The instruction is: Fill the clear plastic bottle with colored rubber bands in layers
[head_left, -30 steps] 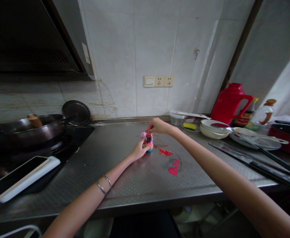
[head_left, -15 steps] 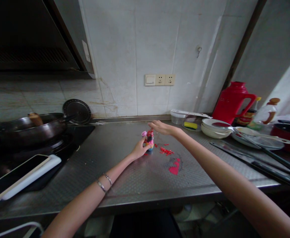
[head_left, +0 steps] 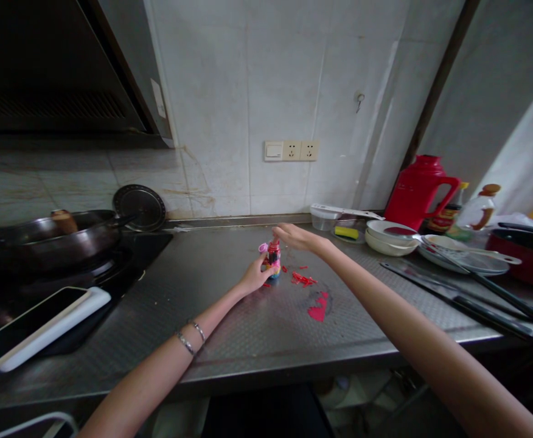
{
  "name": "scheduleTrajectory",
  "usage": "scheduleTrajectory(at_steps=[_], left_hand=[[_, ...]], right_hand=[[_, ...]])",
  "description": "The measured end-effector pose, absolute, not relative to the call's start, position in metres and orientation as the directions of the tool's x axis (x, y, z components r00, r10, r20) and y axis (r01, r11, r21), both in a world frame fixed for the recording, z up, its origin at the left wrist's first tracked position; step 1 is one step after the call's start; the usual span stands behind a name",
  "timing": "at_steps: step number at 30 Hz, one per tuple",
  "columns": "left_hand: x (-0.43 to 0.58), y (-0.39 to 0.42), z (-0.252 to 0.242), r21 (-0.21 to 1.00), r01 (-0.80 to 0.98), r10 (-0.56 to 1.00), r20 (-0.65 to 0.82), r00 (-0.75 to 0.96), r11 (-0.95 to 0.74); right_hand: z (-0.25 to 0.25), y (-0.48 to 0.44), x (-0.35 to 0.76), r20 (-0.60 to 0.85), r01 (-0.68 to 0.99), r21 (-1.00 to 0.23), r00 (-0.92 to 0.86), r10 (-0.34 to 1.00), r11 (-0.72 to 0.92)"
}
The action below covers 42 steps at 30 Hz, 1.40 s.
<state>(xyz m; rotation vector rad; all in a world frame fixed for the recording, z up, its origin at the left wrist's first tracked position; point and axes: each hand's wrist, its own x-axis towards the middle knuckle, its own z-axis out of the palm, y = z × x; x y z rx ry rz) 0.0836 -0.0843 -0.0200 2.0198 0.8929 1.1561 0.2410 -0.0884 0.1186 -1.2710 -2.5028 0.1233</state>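
Note:
A small colourful jar [head_left: 273,260] with a pink lid flipped to its left stands on the steel counter [head_left: 230,328]. My left hand [head_left: 255,278] is wrapped round the jar's lower left side. Just above the jar's mouth hovers my right hand [head_left: 294,236], fingers bunched at the tips; whether anything is in them I cannot make out. Chopped red chilli pieces [head_left: 303,279] lie right of the jar, and a larger red piece [head_left: 318,312] lies nearer me.
A dark wok [head_left: 47,234] sits on the stove at the left, with a phone on a white slab [head_left: 42,328] in front. At the right stand a red thermos [head_left: 419,191], white bowls [head_left: 392,237], a long knife [head_left: 458,298] and a red pot [head_left: 526,255].
My right hand has dropped from a raised pinch on a red piece to just over the jar's mouth. The left hand and the jar have stayed put.

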Motion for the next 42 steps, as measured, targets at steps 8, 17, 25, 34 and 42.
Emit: scheduleTrajectory(at_steps=[8,17,25,34,42], left_hand=[[0.083,-0.085,-0.019,0.789,0.239,0.801,0.458,0.385,-0.566],[0.081,-0.078,-0.019,0.805,0.212,0.792,0.432,0.431,-0.554],[0.079,-0.077,-0.016,0.787,0.216,0.777,0.451,0.440,-0.578],[0.079,-0.075,-0.018,0.793,0.215,0.784,0.449,0.428,-0.571],[0.080,-0.078,-0.015,0.798,0.190,0.773,0.445,0.452,-0.572]], right_hand=[[0.128,-0.087,0.245,0.399,0.654,-0.363,-0.534,0.745,0.663],[0.079,-0.126,0.267,0.367,0.684,-0.502,-0.387,0.846,0.530],[0.012,-0.146,0.238,0.139,0.840,-0.278,-0.445,0.885,0.466],[0.010,-0.144,0.225,0.168,0.878,-0.071,-0.457,0.873,0.473],[0.049,-0.134,0.261,0.402,0.653,-0.491,-0.417,0.815,0.577]])
